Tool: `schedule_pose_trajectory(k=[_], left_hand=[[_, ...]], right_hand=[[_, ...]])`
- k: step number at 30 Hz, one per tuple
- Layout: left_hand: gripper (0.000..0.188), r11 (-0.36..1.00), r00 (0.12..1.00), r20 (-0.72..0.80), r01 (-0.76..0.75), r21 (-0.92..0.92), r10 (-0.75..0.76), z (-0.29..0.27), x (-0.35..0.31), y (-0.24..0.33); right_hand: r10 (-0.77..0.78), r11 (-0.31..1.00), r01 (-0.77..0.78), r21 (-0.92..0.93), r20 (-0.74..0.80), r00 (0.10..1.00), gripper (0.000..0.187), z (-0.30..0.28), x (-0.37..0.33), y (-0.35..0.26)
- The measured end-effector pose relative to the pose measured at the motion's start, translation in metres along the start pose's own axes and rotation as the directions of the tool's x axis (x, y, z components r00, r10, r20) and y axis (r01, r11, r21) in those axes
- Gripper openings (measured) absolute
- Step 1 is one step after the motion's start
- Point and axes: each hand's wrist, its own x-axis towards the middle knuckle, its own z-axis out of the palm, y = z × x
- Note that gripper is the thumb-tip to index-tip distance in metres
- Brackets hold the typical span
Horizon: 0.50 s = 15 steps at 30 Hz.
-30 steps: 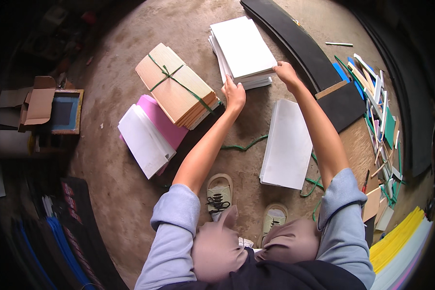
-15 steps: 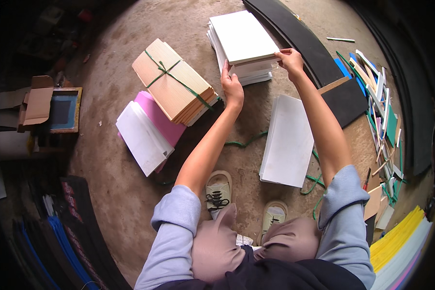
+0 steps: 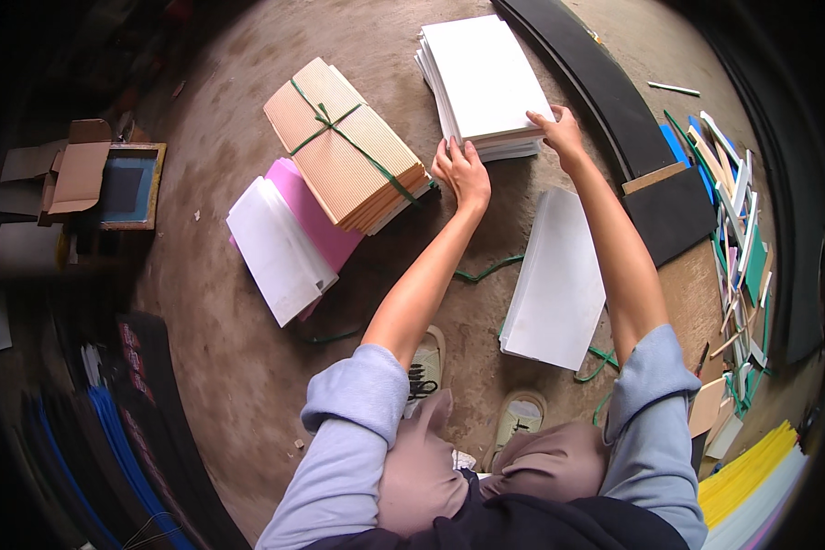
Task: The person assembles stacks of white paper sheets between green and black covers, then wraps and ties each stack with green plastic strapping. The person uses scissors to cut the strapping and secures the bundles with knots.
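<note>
A thick stack of white sheets [image 3: 481, 78] lies on the brown floor ahead of me. My left hand [image 3: 462, 171] presses against the stack's near left corner, fingers spread. My right hand [image 3: 559, 131] grips the near right corner, fingers curled over the top sheets. A second, thinner pile of white sheets [image 3: 555, 280] lies flat between my forearms, on top of green string [image 3: 489, 269]. To the left sits a bundle of brown cardboard sheets [image 3: 346, 144] tied crosswise with green string.
Pink and white sheets [image 3: 282, 234] lie left of the bundle. Long black boards [image 3: 614, 92] run along the right, with several coloured strips [image 3: 729, 202] beyond. An open cardboard box [image 3: 73, 170] and framed panel sit far left. Yellow sheets [image 3: 747, 467] lie lower right. My shoes [image 3: 426, 367] are below.
Both hands have slid along the near edge of the white stack, the left one onto its corner. The view has shifted slightly; the stack itself stays in place.
</note>
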Motion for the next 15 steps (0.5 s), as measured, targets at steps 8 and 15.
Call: schedule_pose_trajectory(k=[8,15], left_hand=[[0.03,0.941,0.999,-0.047,-0.012,-0.338,-0.005,0.0,0.003,0.004],[0.057,0.834,0.988,0.087,0.157,-0.529,-0.131,-0.004,0.015,0.036]], right_hand=[[0.037,0.967,-0.044,0.252,0.033,0.999,0.062,-0.004,0.004,0.016],[0.05,0.847,-0.111,0.519,0.13,0.99,0.067,-0.019,0.003,0.027]])
